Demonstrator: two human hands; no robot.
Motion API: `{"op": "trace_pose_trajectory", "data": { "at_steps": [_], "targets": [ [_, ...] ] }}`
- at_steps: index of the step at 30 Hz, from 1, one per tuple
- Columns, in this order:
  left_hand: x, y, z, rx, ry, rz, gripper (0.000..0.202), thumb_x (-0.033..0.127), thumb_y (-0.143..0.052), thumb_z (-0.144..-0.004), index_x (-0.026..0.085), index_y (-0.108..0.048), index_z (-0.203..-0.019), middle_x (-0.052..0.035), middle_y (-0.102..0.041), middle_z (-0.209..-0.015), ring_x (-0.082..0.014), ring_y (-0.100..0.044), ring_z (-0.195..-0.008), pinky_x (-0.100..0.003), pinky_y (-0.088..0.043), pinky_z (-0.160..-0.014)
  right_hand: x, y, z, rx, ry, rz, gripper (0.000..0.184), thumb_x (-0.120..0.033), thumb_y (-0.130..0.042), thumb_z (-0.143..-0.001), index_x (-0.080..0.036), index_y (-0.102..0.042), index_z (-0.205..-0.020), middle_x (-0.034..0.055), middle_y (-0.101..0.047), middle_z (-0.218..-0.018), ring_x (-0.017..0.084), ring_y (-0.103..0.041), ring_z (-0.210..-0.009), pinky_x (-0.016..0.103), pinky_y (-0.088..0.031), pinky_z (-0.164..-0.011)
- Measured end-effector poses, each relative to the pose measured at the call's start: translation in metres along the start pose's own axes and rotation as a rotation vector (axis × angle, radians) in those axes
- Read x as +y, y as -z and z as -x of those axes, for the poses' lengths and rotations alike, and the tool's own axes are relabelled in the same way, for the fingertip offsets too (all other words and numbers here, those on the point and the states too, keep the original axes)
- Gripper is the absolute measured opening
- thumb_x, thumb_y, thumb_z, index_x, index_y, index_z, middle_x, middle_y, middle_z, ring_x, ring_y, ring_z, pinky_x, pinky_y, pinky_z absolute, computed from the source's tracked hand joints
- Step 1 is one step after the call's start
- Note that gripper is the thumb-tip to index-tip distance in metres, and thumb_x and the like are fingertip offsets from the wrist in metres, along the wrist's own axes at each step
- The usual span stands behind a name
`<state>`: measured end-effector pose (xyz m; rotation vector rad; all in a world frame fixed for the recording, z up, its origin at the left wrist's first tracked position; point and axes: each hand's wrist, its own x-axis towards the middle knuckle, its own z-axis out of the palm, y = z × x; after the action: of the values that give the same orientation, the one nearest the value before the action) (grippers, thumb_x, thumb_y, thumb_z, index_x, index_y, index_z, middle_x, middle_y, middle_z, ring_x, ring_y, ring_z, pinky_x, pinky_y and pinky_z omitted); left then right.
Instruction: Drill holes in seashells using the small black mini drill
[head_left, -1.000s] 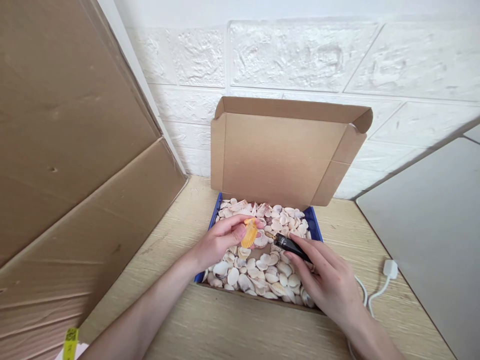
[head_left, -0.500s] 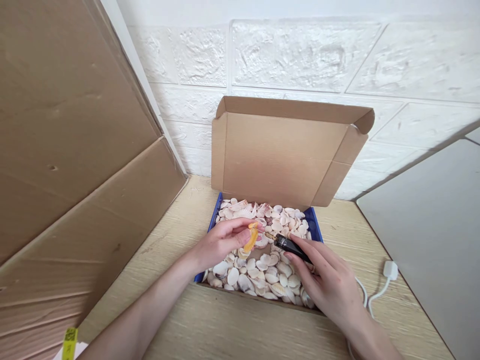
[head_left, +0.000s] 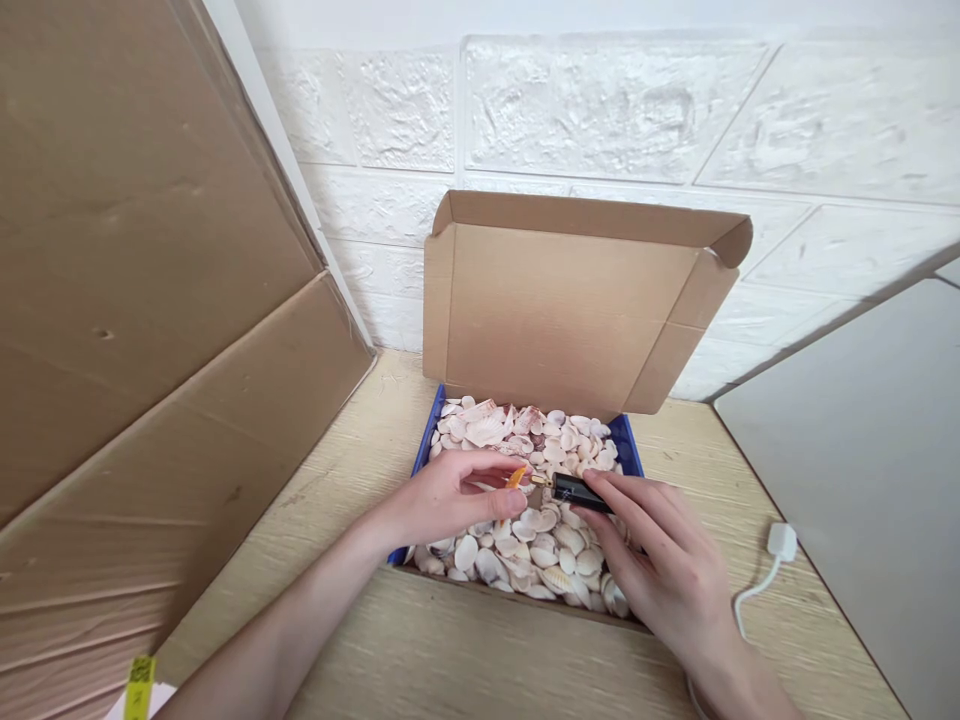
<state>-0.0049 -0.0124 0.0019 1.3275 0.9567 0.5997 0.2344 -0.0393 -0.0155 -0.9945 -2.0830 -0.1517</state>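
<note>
My left hand (head_left: 456,497) pinches a small orange-yellow scallop shell (head_left: 516,478) between thumb and fingers, now seen nearly edge-on. In my right hand (head_left: 667,545) is a slim black mini drill (head_left: 579,491) with a brass-coloured chuck at its front. The drill lies roughly level and points left at the shell. Its tip is very close to the shell; whether they touch, I cannot tell. Both hands are above a shallow cardboard box (head_left: 427,435) with blue sides, filled with loose pale seashells (head_left: 551,552).
The box's lid (head_left: 555,310) stands raised toward the white brick-patterned wall (head_left: 600,110). A large cardboard panel (head_left: 150,250) borders the left, a grey-white panel (head_left: 862,430) the right. A white plug with a cable (head_left: 781,541) lies on the wooden table (head_left: 465,650).
My left hand has turned the shell from showing its ribbed face to nearly edge-on. The drill has become more level, and its tip is closer to the shell.
</note>
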Motion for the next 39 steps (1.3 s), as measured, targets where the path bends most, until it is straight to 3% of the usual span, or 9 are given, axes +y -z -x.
{"op": "trace_pose_trajectory", "data": {
  "at_steps": [24, 35, 39],
  "targets": [
    [0.0044, 0.0004, 0.001, 0.058, -0.056, 0.037, 0.042, 0.042, -0.063, -0.085, 0.015, -0.066, -0.117, -0.0109, -0.068, -0.121, -0.0272, -0.061, -0.114, -0.035, -0.047, -0.096, 0.0002, -0.0014, -0.0001, -0.024, -0.033, 0.01, 0.041, -0.013, -0.065, -0.083, -0.02, -0.056, -0.123, 0.0079, -0.068, -0.099, 0.018, -0.064, -0.083, 0.032, -0.055, -0.071],
    [0.007, 0.004, 0.0015, 0.102, -0.1, 0.171, 0.037, 0.039, -0.057, -0.09, 0.015, -0.066, -0.117, -0.0108, -0.067, -0.123, -0.0268, -0.059, -0.115, -0.034, -0.044, -0.096, 0.0014, -0.0024, 0.001, -0.018, -0.036, 0.026, 0.04, -0.015, -0.064, -0.084, -0.02, -0.056, -0.123, 0.0081, -0.069, -0.098, 0.018, -0.065, -0.081, 0.032, -0.056, -0.07],
    [0.0012, 0.0048, 0.0012, 0.06, -0.068, 0.272, 0.039, 0.043, -0.056, -0.091, 0.018, -0.066, -0.118, -0.0099, -0.067, -0.122, -0.0268, -0.062, -0.109, -0.034, -0.046, -0.092, 0.0012, -0.0027, 0.0021, -0.019, -0.05, 0.028, 0.039, -0.016, -0.063, -0.085, -0.021, -0.056, -0.123, 0.0081, -0.069, -0.098, 0.018, -0.066, -0.08, 0.031, -0.056, -0.069]
  ]
}}
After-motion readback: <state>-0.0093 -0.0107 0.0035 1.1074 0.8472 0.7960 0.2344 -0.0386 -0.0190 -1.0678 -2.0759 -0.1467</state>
